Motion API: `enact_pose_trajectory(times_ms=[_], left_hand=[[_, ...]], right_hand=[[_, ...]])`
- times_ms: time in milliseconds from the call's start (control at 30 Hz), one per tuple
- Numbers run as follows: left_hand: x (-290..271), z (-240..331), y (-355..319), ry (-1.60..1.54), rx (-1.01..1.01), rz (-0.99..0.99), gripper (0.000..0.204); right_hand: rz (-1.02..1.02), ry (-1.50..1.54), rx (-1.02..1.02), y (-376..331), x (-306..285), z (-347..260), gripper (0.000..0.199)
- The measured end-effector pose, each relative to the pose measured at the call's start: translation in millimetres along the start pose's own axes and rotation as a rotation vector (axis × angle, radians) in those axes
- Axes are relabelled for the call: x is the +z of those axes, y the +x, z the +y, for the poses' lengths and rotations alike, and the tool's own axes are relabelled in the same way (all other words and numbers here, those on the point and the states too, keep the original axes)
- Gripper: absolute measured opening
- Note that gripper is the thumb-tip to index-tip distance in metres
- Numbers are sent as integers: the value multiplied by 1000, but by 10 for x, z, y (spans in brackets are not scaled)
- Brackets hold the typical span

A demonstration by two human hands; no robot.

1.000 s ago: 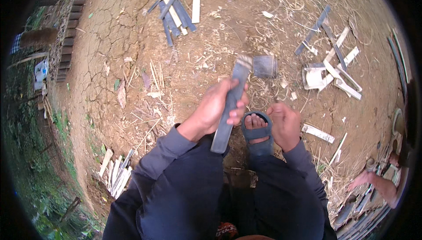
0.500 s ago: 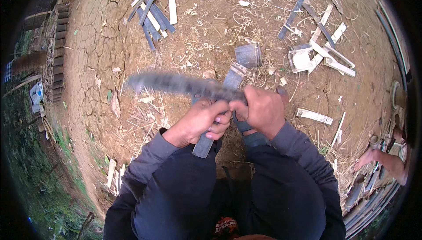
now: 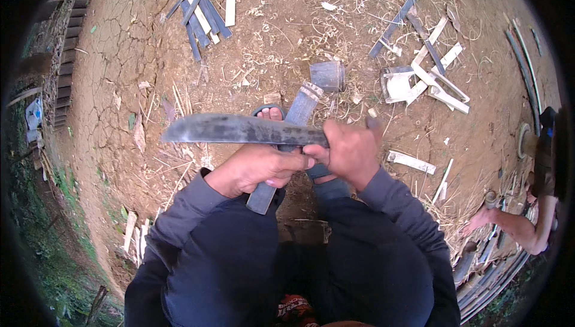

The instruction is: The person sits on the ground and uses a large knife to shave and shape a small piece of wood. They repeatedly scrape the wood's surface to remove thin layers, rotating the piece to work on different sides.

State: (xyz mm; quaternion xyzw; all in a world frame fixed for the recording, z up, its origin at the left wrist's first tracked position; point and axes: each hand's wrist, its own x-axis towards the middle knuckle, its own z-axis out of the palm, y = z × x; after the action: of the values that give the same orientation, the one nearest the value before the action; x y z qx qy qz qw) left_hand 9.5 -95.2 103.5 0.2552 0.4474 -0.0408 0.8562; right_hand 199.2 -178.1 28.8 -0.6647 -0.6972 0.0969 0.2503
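Head view: the right hand [image 3: 352, 150] is closed around the handle of a big knife [image 3: 239, 129], whose dark blade runs almost level across the picture, pointing to the person's left, tip out past the left knee. The left hand [image 3: 260, 168] is wrapped around a bamboo slat [image 3: 287, 141] just below the blade. The slat's long axis runs crosswise to the knife: its lower end sits near the lap, its upper, cut end leans away and to the right, toward a small grey pot [image 3: 328, 75] on the ground. Blade and slat cross right between the two hands, the blade appearing to lie over the slat; whether its edge is touching I cannot tell. The left hand is nearer the crossing, its knuckles just under the blade. A sandalled foot [image 3: 269, 113] shows behind the blade. Cut slats [image 3: 203, 9] lie well apart on the dirt
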Motion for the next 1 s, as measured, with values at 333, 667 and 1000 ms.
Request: enact_pose_trajectory(times_ms=[333, 667, 1000], left_hand=[[85, 116, -104, 81, 85, -10, 33], [-4, 75, -1, -74, 60, -49, 24], [-116, -69, 65, -7, 146, -114, 22]], right_hand=[[-158, 10, 499, 169, -27, 363, 55], [-19, 350, 420, -90, -166, 32, 51], [-13, 125, 71, 173, -253, -104, 57]])
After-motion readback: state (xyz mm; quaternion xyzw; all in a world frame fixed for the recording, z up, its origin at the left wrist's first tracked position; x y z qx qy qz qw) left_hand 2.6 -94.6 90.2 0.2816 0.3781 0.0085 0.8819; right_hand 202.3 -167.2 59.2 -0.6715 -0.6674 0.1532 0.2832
